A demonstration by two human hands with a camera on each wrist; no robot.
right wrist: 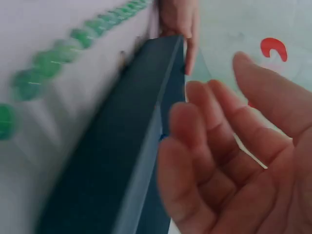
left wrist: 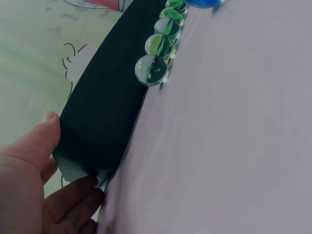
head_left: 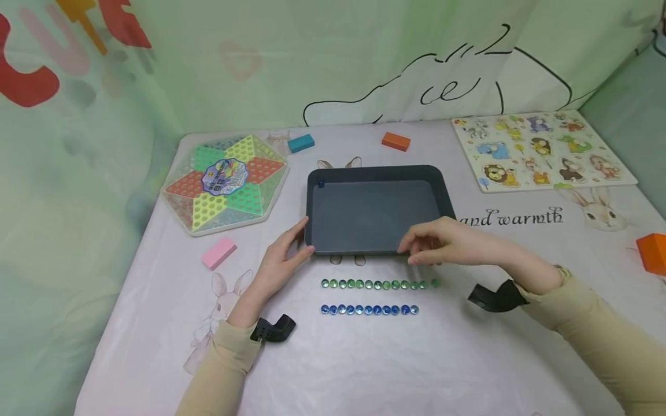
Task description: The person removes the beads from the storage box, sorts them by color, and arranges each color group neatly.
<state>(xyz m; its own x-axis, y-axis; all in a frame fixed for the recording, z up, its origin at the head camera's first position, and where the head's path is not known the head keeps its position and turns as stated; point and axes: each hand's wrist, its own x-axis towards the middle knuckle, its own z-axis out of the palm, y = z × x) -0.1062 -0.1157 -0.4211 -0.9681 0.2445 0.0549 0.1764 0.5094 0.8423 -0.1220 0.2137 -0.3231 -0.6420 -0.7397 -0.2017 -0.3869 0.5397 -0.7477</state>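
Note:
A dark grey rectangular tray (head_left: 377, 216) lies on the table with one dark blue marble (head_left: 321, 184) in its far left corner. My left hand (head_left: 281, 263) touches the tray's near left corner, its fingers along the left side and the thumb by the front edge. Over the right part of the front rim hovers my right hand (head_left: 447, 242), its fingers loosely curled; the right wrist view shows nothing between fingers and thumb (right wrist: 273, 92). In front of the tray runs a row of green glass marbles (head_left: 377, 285), and nearer to me a row of blue marbles (head_left: 368, 310).
To the left lie a hexagonal Chinese checkers board (head_left: 260, 199) and a pink block (head_left: 219, 253). Behind the tray are a teal block (head_left: 301, 143) and an orange block (head_left: 396, 141). An animal puzzle board (head_left: 541, 151) sits at the far right, with another orange block (head_left: 652, 253) at the right edge.

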